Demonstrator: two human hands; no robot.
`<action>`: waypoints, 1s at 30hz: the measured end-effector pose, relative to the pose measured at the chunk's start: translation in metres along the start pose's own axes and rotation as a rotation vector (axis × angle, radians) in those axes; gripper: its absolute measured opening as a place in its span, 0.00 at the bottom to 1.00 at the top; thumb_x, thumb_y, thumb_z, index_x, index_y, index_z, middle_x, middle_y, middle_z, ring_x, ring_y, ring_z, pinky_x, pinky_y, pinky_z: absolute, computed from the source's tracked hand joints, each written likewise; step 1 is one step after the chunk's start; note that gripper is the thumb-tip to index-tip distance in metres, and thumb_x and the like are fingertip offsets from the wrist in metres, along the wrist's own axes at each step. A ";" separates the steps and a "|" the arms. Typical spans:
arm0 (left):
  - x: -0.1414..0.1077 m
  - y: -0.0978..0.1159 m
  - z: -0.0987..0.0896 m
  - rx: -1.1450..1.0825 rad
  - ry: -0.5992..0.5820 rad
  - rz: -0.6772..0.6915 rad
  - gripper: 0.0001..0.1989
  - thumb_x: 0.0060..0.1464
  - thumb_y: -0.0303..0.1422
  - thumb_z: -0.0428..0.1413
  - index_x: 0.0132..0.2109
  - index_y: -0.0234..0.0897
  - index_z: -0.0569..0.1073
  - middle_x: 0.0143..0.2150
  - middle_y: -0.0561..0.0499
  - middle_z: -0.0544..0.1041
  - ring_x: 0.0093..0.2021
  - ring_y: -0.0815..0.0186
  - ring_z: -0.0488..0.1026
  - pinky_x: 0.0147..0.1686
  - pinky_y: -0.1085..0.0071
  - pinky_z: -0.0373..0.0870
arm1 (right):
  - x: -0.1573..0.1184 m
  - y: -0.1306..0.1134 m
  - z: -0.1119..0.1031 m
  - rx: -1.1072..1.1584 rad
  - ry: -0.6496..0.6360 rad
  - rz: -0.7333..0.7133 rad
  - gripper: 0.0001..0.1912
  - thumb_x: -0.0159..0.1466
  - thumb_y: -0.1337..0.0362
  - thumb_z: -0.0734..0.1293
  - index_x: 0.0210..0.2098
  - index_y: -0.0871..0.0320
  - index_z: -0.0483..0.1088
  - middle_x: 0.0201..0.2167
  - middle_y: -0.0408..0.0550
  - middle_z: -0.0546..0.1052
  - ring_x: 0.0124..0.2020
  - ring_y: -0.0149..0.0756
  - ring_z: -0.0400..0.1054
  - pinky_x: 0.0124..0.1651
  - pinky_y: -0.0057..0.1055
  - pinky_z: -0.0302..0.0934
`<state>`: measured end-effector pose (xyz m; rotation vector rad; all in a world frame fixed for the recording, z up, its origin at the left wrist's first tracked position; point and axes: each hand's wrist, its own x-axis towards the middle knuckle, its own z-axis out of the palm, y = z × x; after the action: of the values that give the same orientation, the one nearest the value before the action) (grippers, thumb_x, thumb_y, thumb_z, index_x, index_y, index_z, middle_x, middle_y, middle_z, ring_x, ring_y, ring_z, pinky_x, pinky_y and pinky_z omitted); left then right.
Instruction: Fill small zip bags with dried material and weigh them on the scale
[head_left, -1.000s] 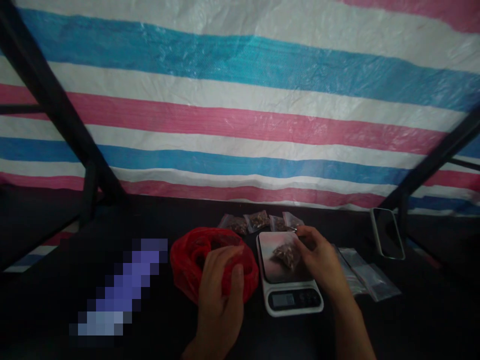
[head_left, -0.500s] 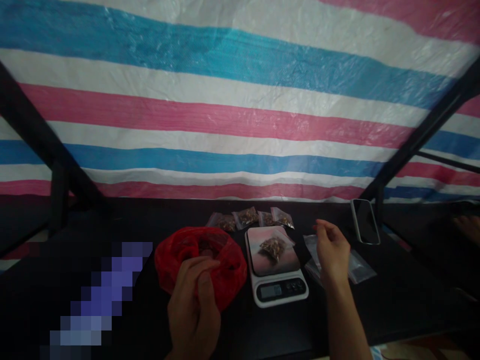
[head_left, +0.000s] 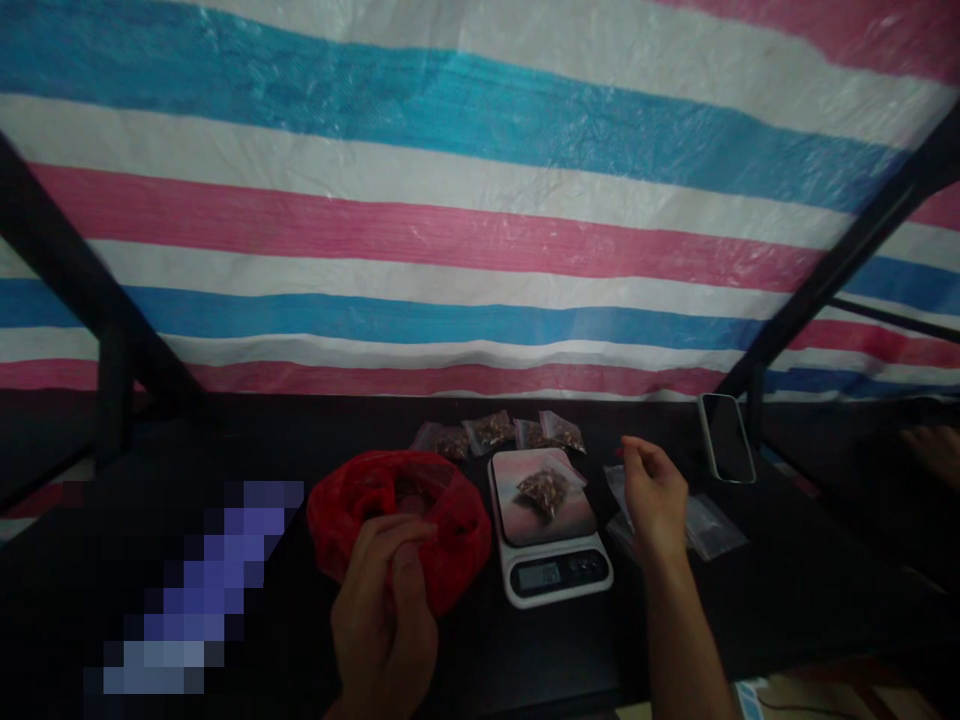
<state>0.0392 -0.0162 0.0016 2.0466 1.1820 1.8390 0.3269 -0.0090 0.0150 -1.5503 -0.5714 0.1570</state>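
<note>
A red plastic bag [head_left: 465, 540], its mouth open, lies left of a white digital scale [head_left: 559, 578]. My left hand [head_left: 386, 610] is at the bag's near side with curled fingers; what they hold, if anything, is hidden. On the scale's plate rests a small clear bag of brown bits [head_left: 545, 492], and the display is lit. To the right, my right hand [head_left: 654, 490] is pinched above flat clear bags [head_left: 712, 527], with something tiny and red at its fingertips. Several filled small bags [head_left: 491, 432] lie behind the scale.
A phone [head_left: 726, 437] leans at the back right by a black frame bar. Striped sheeting [head_left: 450, 240] hangs behind the black table [head_left: 262, 440]. At the far right edge is another person's hand [head_left: 934, 450]. A pixelated patch covers the left.
The scale's display reading has changed. My right hand has shifted slightly left, and the whole view has moved a little. My left hand keeps its pose.
</note>
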 end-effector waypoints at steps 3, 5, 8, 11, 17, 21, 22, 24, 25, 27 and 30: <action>0.000 0.000 0.000 0.012 -0.002 0.002 0.13 0.69 0.24 0.46 0.42 0.42 0.74 0.40 0.55 0.76 0.42 0.70 0.75 0.46 0.76 0.71 | 0.000 0.000 0.002 0.006 -0.007 0.003 0.19 0.53 0.51 0.68 0.36 0.58 0.78 0.33 0.52 0.83 0.39 0.48 0.78 0.46 0.42 0.68; 0.000 0.000 -0.001 0.022 -0.004 0.005 0.13 0.69 0.25 0.46 0.42 0.42 0.74 0.39 0.54 0.76 0.42 0.69 0.76 0.45 0.75 0.71 | 0.000 0.001 0.003 0.006 -0.013 0.003 0.19 0.53 0.51 0.68 0.36 0.57 0.78 0.32 0.51 0.83 0.39 0.47 0.77 0.46 0.42 0.68; 0.000 -0.001 -0.001 0.037 -0.003 0.000 0.13 0.69 0.25 0.46 0.41 0.41 0.74 0.39 0.53 0.77 0.41 0.67 0.76 0.43 0.73 0.72 | 0.000 0.002 0.003 0.004 -0.017 -0.002 0.18 0.53 0.51 0.68 0.36 0.58 0.79 0.32 0.51 0.83 0.38 0.46 0.77 0.45 0.41 0.69; 0.000 -0.001 -0.002 0.028 -0.001 -0.002 0.12 0.69 0.26 0.47 0.41 0.41 0.74 0.38 0.52 0.77 0.41 0.65 0.77 0.44 0.71 0.73 | -0.001 0.003 0.003 0.001 -0.020 -0.010 0.18 0.55 0.51 0.69 0.36 0.58 0.79 0.32 0.51 0.83 0.38 0.46 0.78 0.44 0.40 0.69; 0.000 -0.002 -0.003 0.017 0.000 0.020 0.12 0.68 0.25 0.47 0.42 0.42 0.74 0.39 0.53 0.76 0.41 0.67 0.76 0.44 0.73 0.72 | -0.001 0.003 0.003 -0.004 -0.030 -0.016 0.17 0.56 0.52 0.68 0.37 0.58 0.79 0.33 0.52 0.84 0.39 0.47 0.78 0.45 0.41 0.70; -0.001 -0.002 -0.003 0.010 0.001 0.011 0.12 0.68 0.24 0.47 0.42 0.42 0.73 0.39 0.54 0.76 0.41 0.69 0.76 0.45 0.75 0.71 | 0.000 0.004 0.002 -0.016 -0.038 -0.013 0.17 0.54 0.55 0.68 0.38 0.58 0.79 0.33 0.52 0.84 0.39 0.47 0.78 0.44 0.41 0.70; -0.001 -0.003 -0.002 0.005 0.002 0.012 0.13 0.68 0.24 0.47 0.42 0.42 0.73 0.39 0.54 0.76 0.41 0.69 0.76 0.46 0.75 0.71 | 0.000 0.004 0.001 -0.021 -0.041 -0.013 0.18 0.53 0.55 0.68 0.38 0.58 0.79 0.34 0.52 0.84 0.39 0.47 0.78 0.45 0.41 0.70; 0.000 -0.003 -0.003 -0.001 0.000 0.018 0.13 0.68 0.24 0.46 0.42 0.42 0.73 0.39 0.55 0.75 0.42 0.69 0.75 0.47 0.75 0.71 | 0.001 0.004 0.000 -0.033 -0.047 -0.014 0.19 0.53 0.54 0.67 0.39 0.58 0.79 0.35 0.53 0.84 0.39 0.47 0.78 0.45 0.42 0.70; 0.000 -0.003 -0.003 0.000 -0.001 0.019 0.13 0.68 0.24 0.46 0.42 0.42 0.73 0.39 0.55 0.76 0.41 0.69 0.75 0.46 0.75 0.71 | 0.001 0.004 0.000 -0.041 -0.052 -0.014 0.19 0.53 0.54 0.67 0.39 0.59 0.78 0.35 0.53 0.84 0.40 0.47 0.78 0.45 0.42 0.70; 0.001 -0.003 -0.003 0.011 -0.003 0.014 0.13 0.68 0.24 0.47 0.42 0.42 0.73 0.39 0.54 0.76 0.41 0.69 0.75 0.46 0.75 0.71 | 0.002 0.005 -0.001 -0.062 -0.071 -0.016 0.20 0.54 0.53 0.66 0.40 0.59 0.78 0.35 0.54 0.84 0.40 0.47 0.78 0.45 0.41 0.69; 0.001 -0.002 -0.004 0.015 0.008 0.030 0.12 0.68 0.24 0.47 0.42 0.42 0.73 0.38 0.54 0.76 0.41 0.68 0.76 0.44 0.74 0.71 | 0.002 0.006 -0.002 -0.112 -0.143 -0.026 0.19 0.54 0.54 0.67 0.39 0.58 0.79 0.32 0.51 0.83 0.35 0.44 0.77 0.40 0.39 0.68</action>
<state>0.0346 -0.0160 0.0025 2.0784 1.1765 1.8589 0.3314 -0.0097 0.0097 -1.6484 -0.7235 0.2206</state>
